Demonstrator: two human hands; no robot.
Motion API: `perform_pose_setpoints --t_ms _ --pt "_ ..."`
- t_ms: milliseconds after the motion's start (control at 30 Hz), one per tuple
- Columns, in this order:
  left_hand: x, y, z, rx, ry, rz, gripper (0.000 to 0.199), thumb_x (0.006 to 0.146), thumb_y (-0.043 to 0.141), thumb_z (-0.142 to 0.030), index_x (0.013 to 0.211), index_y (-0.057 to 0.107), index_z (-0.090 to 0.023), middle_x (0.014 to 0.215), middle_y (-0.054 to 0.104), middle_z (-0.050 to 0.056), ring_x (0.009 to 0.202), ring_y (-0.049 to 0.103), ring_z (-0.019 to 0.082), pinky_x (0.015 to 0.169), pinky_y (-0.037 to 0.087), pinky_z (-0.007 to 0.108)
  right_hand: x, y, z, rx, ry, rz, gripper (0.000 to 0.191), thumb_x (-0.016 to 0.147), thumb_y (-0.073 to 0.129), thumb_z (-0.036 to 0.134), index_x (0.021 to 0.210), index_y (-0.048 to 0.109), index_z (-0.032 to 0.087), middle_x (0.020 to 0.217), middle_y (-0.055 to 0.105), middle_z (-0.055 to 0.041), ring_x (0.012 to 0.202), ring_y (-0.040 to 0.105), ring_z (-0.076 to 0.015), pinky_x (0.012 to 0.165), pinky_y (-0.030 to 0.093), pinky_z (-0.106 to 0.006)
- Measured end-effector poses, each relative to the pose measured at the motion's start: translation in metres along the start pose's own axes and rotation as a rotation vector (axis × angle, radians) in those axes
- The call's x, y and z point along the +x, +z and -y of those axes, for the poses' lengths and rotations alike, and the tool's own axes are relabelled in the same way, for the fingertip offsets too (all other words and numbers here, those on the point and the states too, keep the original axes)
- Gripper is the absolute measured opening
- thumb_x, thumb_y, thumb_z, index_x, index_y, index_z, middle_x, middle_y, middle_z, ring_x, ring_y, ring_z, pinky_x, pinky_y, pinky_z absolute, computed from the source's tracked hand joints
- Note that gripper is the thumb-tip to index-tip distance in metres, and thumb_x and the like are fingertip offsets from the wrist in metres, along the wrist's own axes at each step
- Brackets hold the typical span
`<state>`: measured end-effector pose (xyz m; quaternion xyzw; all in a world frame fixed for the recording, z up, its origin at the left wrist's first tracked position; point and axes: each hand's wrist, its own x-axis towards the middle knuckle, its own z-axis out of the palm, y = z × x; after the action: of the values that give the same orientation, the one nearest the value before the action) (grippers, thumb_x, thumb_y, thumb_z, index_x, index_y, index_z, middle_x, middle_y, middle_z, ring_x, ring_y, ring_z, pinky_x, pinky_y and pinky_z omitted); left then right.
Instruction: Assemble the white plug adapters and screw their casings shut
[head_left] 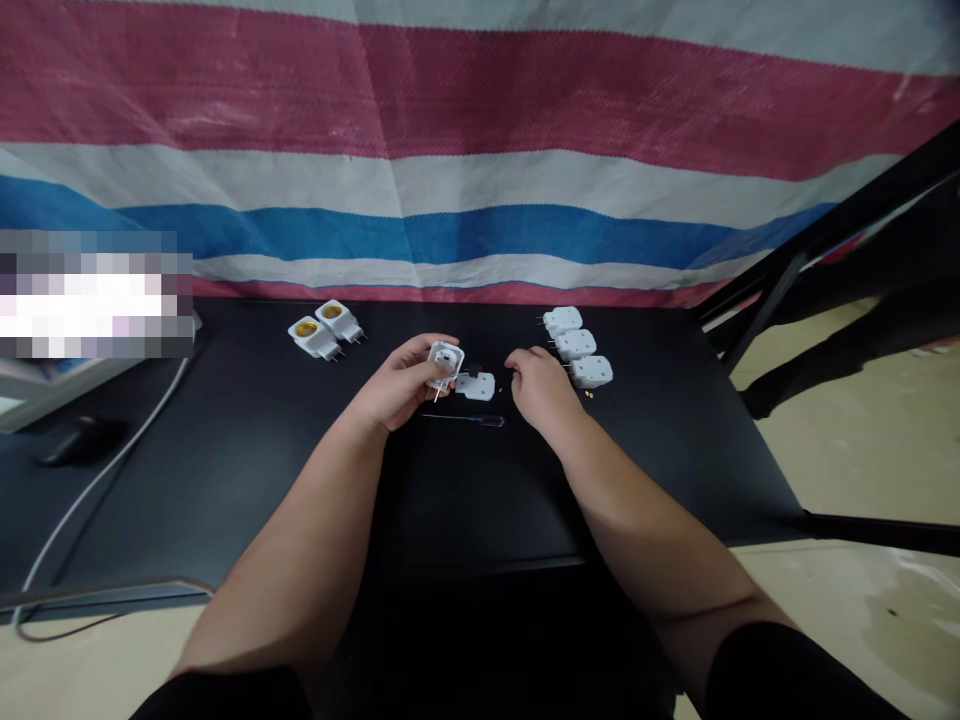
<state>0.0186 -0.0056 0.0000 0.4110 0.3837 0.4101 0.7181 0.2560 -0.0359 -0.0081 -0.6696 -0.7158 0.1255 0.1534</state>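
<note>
Gripping an open white plug housing (448, 360), your left hand (401, 385) hovered above the black surface (465, 480). Your right hand (536, 385) was loosely curled beside the white cover (477, 386).

Reaching in from the near edge of the tabletop (465, 490), bringing the left hand (399, 388) and the right hand (541, 387) near each other without touching.
Slanting the left forearm (300, 530) and the right forearm (645, 500) inward over the near edge, bare below black sleeves: the left sleeve (225, 698) and the right sleeve (791, 675). Holding both hands nearer the far edge than the near one, between the left and right edges. On the left, closing in a grip, curving the index finger (433, 341) round the far side and laying the thumb (420, 377) across. On the right, turning the back of the hand upward, bending the fingers (517, 360) and pointing the fingertips leftward, bunching them close together.
</note>
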Motion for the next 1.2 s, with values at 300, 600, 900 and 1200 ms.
perform_pose_setpoints --t_ms 300,600,900,1200 --pt "-0.001 0.000 0.000 0.007 0.004 0.008 0.041 0.072 0.086 -0.016 0.112 0.078 -0.022 0.089 0.073 0.000 0.069 0.068 0.013 0.060 0.050 0.023 -0.007 -0.003 -0.002 0.051 -0.049 -0.030 0.033 0.093 0.057 -0.001 0.110 0.078 0.018 0.111 0.072 -0.0124 0.092 0.071 -0.0247 0.090 0.058 -0.039" --pt "0.000 0.001 0.000 0.026 0.002 -0.019 0.041 0.071 0.084 -0.015 0.111 0.078 -0.022 0.089 0.073 0.000 0.067 0.067 0.012 0.057 0.048 0.022 -0.007 -0.008 -0.003 -0.029 -0.009 0.032 0.029 0.093 0.062 0.001 0.105 0.083 0.017 0.108 0.077 -0.0134 0.093 0.072 -0.0261 0.089 0.056 -0.039" --pt "-0.003 0.003 -0.003 0.019 -0.037 0.001 0.045 0.070 0.085 -0.012 0.114 0.080 -0.021 0.092 0.074 0.002 0.068 0.068 0.013 0.059 0.052 0.022 -0.009 -0.013 0.005 -0.080 -0.014 0.067 0.023 0.094 0.067 0.005 0.101 0.081 0.021 0.099 0.080 -0.0099 0.085 0.073 -0.0254 0.076 0.052 -0.036" --pt "-0.003 0.002 -0.002 0.015 -0.053 0.007 0.043 0.071 0.083 -0.011 0.112 0.080 -0.021 0.091 0.074 0.002 0.066 0.068 0.012 0.059 0.053 0.022 -0.008 -0.019 -0.001 -0.013 0.022 0.130 0.027 0.087 0.070 0.002 0.098 0.083 0.022 0.100 0.086 -0.0066 0.098 0.080 -0.0286 0.083 0.057 -0.039"
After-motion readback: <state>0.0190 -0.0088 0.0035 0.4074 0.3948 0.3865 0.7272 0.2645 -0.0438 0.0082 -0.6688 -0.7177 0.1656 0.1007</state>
